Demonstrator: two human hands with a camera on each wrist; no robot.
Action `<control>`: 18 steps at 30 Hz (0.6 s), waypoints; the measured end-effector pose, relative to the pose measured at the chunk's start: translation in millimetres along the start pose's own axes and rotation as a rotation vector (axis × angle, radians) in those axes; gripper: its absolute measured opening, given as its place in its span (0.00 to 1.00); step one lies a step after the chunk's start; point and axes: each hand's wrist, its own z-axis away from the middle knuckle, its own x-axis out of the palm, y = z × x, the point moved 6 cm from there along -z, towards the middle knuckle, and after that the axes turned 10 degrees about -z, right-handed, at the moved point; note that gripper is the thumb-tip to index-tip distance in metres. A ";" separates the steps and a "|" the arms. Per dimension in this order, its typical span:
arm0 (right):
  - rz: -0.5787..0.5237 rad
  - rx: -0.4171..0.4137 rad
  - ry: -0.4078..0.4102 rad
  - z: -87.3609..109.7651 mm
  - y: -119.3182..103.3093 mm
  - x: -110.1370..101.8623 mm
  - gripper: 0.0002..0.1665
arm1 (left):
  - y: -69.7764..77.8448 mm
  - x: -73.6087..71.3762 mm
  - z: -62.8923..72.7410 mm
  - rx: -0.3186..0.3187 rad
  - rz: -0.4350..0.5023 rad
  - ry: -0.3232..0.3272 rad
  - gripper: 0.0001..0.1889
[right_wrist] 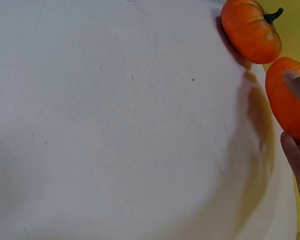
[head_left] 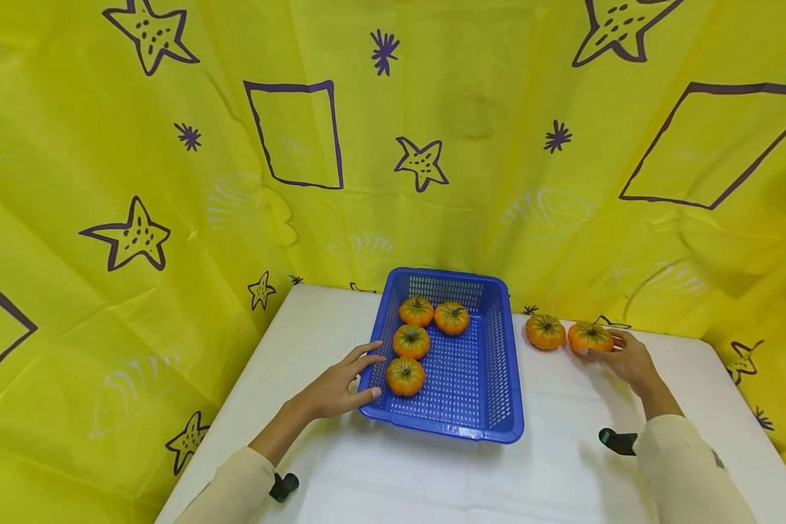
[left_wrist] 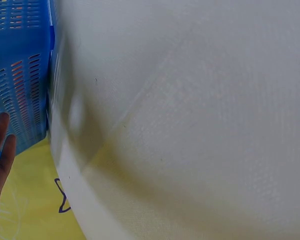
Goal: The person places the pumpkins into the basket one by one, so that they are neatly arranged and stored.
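Note:
My right hand holds a small orange pumpkin at the back right of the table. In the right wrist view, the thumb lies on one side of that pumpkin, with fingers at its other side. Close to its left sits another pumpkin, its dark stem showing in the right wrist view. My left hand is spread at the left rim of a blue plastic basket, fingertips right at the edge. Inside the basket, several pumpkins stand along its left side and back.
The white table ends at a yellow curtain printed with purple stars and frames, which hangs behind and along both sides. Dark wrist-strap pieces stick out from both sleeves.

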 end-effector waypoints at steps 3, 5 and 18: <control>-0.001 -0.018 -0.006 1.5 -3.4 0.2 0.50 | -0.1 -0.1 0.3 -0.002 0.000 -0.001 0.32; 0.002 -0.025 -0.009 2.8 -4.9 -0.4 0.50 | 0.2 0.0 0.2 0.000 0.001 -0.001 0.32; -0.070 -0.087 0.009 17.9 -17.6 -4.1 0.50 | -1.1 0.6 0.2 0.011 0.006 0.012 0.31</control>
